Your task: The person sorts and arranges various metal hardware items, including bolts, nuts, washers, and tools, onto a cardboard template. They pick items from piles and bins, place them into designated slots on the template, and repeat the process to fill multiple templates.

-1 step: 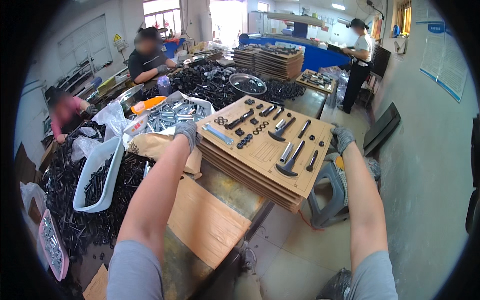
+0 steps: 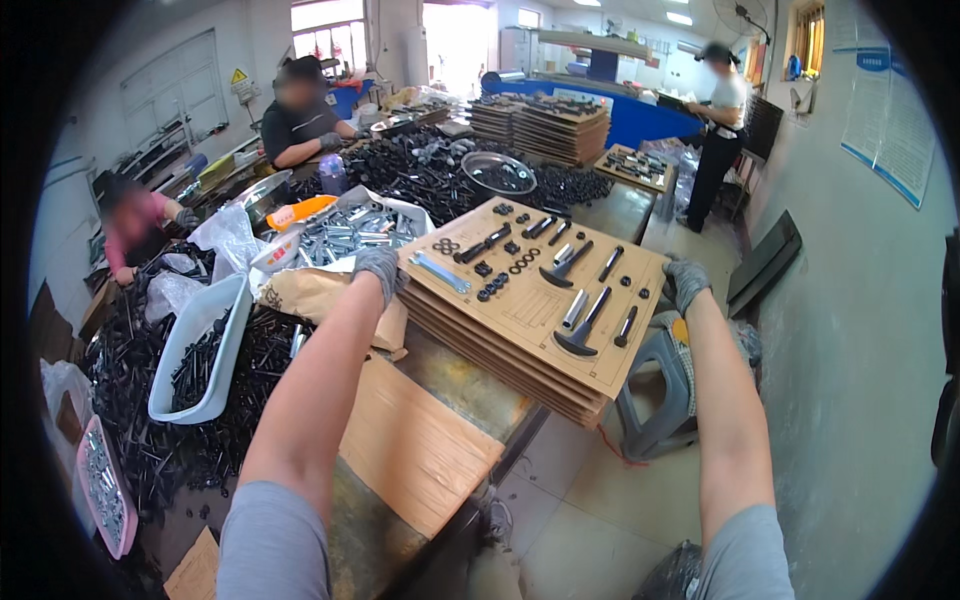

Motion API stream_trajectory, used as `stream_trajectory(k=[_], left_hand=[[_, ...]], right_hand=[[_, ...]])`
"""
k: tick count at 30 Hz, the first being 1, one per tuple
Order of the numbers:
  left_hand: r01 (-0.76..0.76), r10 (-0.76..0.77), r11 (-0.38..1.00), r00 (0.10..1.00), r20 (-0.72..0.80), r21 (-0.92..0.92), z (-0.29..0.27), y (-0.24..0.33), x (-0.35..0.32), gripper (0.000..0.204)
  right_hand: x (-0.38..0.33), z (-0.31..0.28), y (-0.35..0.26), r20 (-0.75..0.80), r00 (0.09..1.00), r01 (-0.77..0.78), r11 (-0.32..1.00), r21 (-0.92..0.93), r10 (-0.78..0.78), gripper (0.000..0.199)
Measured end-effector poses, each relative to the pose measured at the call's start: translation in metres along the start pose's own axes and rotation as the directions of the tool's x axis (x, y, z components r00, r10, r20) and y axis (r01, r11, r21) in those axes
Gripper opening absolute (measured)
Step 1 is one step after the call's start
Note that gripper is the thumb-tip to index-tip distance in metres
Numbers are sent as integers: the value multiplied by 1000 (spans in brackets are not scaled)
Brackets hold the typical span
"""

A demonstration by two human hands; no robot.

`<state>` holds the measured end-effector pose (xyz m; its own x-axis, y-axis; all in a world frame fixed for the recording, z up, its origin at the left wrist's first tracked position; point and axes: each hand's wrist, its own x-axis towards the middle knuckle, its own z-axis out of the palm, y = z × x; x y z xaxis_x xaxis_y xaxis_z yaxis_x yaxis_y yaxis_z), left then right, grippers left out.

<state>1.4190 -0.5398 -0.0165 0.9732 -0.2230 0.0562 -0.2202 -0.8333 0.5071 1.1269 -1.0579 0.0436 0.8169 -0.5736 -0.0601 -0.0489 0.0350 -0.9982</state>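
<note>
In grey gloves, my left hand (image 2: pixel 377 271) and my right hand (image 2: pixel 686 281) are closed on opposite edges of a brown cardboard sheet (image 2: pixel 510 322). The sheet tops a stack of similar sheets, whose layered edges show at the front and overhang the table corner. Lying on it are black bolts, rings and nuts, a blue wrench (image 2: pixel 441 272), two silver tubes and two black hook-shaped parts with stems (image 2: pixel 583 325). Printed outlines mark its surface. The fingertips under the edges are hidden, so I cannot tell how many sheets they take in.
Left of the stack are a white bin of silver tubes (image 2: pixel 345 238), a pale blue tub (image 2: pixel 180 405) and heaped black bolts (image 2: pixel 150 440). A flat cardboard piece (image 2: pixel 420 445) lies nearer me. A grey stool (image 2: pixel 655 430) stands at right. Two people sit left; another stands far right.
</note>
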Motion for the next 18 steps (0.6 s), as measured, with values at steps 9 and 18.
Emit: stream_trajectory(k=[9,18], left_hand=[[270,68,266,952,297,-925,-106,51,-346,39],[237,-394,839,886,-246,-490,-169,-124,-753,38]], right_hand=[[-248,60,-39,-49,865,501,865,8,-500,32],[-578,245,112,737,583,467,883,41,-342,22]])
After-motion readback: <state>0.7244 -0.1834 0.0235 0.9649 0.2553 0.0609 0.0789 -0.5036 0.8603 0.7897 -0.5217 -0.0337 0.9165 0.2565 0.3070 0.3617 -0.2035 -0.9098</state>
